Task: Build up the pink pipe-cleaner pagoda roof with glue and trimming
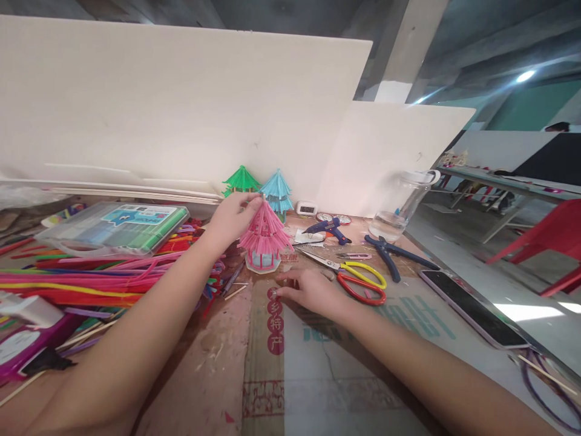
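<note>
A pink model pagoda [265,233] with two tiers of fringed roof stands on a pale polygonal base in the middle of the table. My left hand [233,215] reaches in from the left and pinches the pagoda at its peak between thumb and fingers. Just in front and to the right of the base, my right hand [308,290] hovers low over the cardboard, fingers apart and holding nothing. Behind the pink model stand a green pagoda [242,178] and a light blue pagoda [278,191], the green one partly hidden by my left hand.
Pipe cleaners [91,275] and a marker case [118,227] crowd the left. To the right are scissors [345,269], a glue gun [329,229], pliers [390,251], a water jug [399,206] and a phone [472,309]. A white board [181,103] closes off the back.
</note>
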Motion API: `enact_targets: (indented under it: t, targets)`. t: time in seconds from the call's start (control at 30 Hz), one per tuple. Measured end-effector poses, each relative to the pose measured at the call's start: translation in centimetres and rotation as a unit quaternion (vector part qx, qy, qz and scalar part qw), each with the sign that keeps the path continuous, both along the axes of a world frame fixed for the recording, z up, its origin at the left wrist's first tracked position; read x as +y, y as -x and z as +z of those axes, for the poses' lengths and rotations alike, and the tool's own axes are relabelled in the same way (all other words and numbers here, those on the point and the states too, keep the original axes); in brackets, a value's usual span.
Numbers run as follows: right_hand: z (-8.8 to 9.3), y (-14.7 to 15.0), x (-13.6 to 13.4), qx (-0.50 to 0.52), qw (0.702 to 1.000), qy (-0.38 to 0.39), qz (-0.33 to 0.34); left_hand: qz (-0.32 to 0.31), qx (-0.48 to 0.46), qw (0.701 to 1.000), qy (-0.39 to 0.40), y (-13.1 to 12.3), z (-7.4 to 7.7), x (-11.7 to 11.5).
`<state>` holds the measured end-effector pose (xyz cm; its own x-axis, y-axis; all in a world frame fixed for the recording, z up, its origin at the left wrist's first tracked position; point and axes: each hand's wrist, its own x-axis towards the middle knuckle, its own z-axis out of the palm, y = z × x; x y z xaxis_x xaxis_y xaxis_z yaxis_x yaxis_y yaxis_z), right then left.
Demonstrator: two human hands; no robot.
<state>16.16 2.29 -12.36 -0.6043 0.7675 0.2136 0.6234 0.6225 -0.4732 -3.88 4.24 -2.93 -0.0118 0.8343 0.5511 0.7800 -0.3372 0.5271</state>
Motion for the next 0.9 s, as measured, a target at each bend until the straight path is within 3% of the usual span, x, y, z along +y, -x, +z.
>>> enact_targets:
  t: [0.27,0.4,0.53,0.57,0.63,0.7,0.73,0.8,0.9]
  targets:
    - [-0.2,3.6,-0.3,-0.061,0.997,-0.018,-0.045,-0.028,-0.019,0.999,-0.001,-0.5,-0.6,0.0]
    - [-0.6,4.1,-0.2,-0.045,0.999,0.002,-0.019,-0.031,-0.030,0.999,0.001,-0.6,-0.5,-0.2]
    - [0.0,1.5,-1.5,-0.004,0.995,0.027,0.093,-0.044,-0.044,0.998,0.000,-0.6,-0.5,-0.1]
    - [0.2,0.5,-1.8,0.038,0.987,0.056,0.147,-0.045,-0.046,0.998,0.002,-0.6,-0.5,-0.1]
    - [0.4,-1.8,-2.4,0.109,0.959,0.176,0.194,-0.042,-0.048,0.998,0.006,-0.6,-0.5,-0.1]
    - [0.5,-3.9,-2.7,0.135,0.922,0.313,0.183,-0.034,-0.046,0.998,0.007,-0.7,-0.4,-0.2]
    - [0.5,-4.8,-2.8,0.139,0.912,0.346,0.169,-0.030,-0.046,0.998,0.006,-0.8,-0.4,-0.3]
    - [0.7,-5.9,-2.7,0.120,0.922,0.341,0.138,-0.024,-0.048,0.999,0.001,-0.9,-0.3,-0.4]
    - [1.2,-5.9,-2.3,0.080,0.964,0.232,0.108,-0.027,-0.059,0.998,-0.011,-1.0,-0.3,-0.4]
